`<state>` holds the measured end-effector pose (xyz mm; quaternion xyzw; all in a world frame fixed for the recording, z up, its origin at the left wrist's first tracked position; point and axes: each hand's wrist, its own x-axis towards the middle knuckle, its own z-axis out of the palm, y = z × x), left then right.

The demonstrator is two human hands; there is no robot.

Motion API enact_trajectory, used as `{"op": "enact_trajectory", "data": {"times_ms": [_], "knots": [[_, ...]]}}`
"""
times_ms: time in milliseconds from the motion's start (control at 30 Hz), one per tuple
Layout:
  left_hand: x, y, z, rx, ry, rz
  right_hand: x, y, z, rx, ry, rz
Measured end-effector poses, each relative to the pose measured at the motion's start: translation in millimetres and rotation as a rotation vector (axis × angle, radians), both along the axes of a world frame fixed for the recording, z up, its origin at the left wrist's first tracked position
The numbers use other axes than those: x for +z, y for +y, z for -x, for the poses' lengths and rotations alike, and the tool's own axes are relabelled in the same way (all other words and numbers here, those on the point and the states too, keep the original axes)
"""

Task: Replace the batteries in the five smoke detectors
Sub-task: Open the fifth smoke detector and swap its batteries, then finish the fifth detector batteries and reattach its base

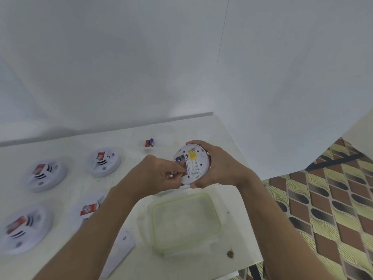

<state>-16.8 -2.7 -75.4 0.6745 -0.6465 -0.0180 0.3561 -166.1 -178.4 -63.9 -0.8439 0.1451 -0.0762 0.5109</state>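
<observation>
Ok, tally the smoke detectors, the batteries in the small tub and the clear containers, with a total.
Smoke detectors: 5, four on the table, one in the right hand
Batteries in the small tub: 2
Clear containers: 2, the small tub and a large green-rimmed one
Total: 9

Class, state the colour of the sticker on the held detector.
The sticker on the detector is yellow; head view.
</observation>
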Motion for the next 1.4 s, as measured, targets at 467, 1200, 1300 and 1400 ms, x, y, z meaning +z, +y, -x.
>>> {"op": "enact_trajectory", "data": {"times_ms": [467, 1200, 1300, 1400], "knots": [[-0.8, 23.1, -18.9, 0.154, 0.35, -0.005, -9.7, 17.5, -8.8, -0.059, -0.077, 0.01], [-18.2, -12.5, -18.6, 0.515, 0.176, -0.396, -24.1, -15.3, -8.2, -0.299, -0.153, 0.043], [-24.2, -28.8, -16.8, 0.5, 0.057, -0.549, -22.1, -22.6, -8.2, -0.281, -0.147, 0.044], [-30.6, -39.2, -14.4, 0.488, -0.062, -0.654, -20.4, -27.5, -10.7, -0.256, -0.146, 0.038]]}}
